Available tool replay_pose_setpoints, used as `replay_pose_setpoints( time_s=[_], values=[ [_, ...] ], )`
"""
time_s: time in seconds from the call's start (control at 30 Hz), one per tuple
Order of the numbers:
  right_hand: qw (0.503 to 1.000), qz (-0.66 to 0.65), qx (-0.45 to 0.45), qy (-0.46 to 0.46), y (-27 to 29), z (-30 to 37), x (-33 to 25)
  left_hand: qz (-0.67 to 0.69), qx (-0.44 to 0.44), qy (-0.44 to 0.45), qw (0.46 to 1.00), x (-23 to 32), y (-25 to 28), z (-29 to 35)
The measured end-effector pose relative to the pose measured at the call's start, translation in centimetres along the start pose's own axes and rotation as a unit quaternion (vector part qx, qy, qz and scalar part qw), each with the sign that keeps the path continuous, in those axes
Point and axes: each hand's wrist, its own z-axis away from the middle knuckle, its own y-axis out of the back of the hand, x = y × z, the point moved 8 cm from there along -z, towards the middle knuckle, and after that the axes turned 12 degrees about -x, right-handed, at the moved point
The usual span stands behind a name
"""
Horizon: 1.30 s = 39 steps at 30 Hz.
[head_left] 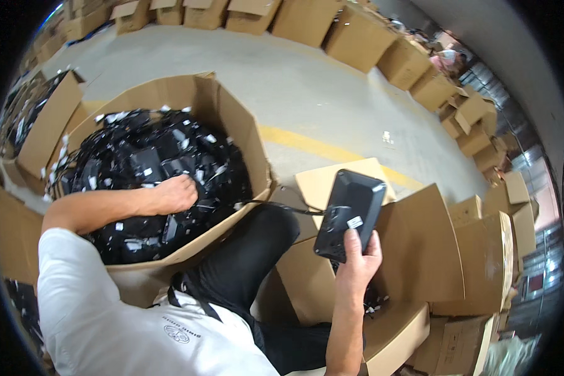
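Note:
My right hand (360,258) grips the lower end of a flat black rectangular plastic device (356,203) with a small white label, thumb on its face. A black cable (282,205) runs from the device leftward to the rim of a big open cardboard box (241,116). That box is full of a jumbled pile of black devices and cables (150,147) with white tags. Over the pile, my left hand (177,194) is closed, its fingertips turned down among the black parts. Whatever it may hold is hidden.
Below my right hand stands another open carton (413,250) with raised flaps and some black parts inside. More cartons (357,37) line the far side and the right. A yellow stripe (319,147) crosses the grey floor. Someone in pink (445,61) is far off.

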Motion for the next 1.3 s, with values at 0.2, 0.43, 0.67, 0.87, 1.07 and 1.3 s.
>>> replay_pose_setpoints(
  time_s=[0.2, 0.43, 0.67, 0.87, 1.07, 1.3],
  values=[
    [1.000, 0.007, 0.014, -0.022, 1.5, 1.8, -0.4, 0.046, -0.048, 0.044, 0.997, -3.5, 4.5, -0.2],
    [0.998, 0.039, -0.020, -0.035, 1.2, 2.6, -0.2, 0.332, 0.046, 0.224, 0.915, -12.3, 10.7, 3.6],
    [0.990, 0.093, -0.093, -0.055, -1.4, 2.4, -1.8, 0.638, 0.223, 0.358, 0.644, -20.3, 14.8, 10.9],
    [0.974, 0.135, -0.176, -0.049, -5.7, 2.1, -1.4, 0.654, 0.064, 0.230, 0.718, -17.6, 15.4, 12.4],
    [0.955, 0.156, -0.254, -0.009, -10.3, 1.3, -3.3, 0.785, 0.309, 0.130, 0.521, -16.8, 15.3, 9.9],
    [0.975, -0.032, -0.213, 0.052, -14.2, -0.8, -8.0, 0.751, 0.431, 0.098, 0.491, -12.9, 20.0, 2.7]
  ],
)
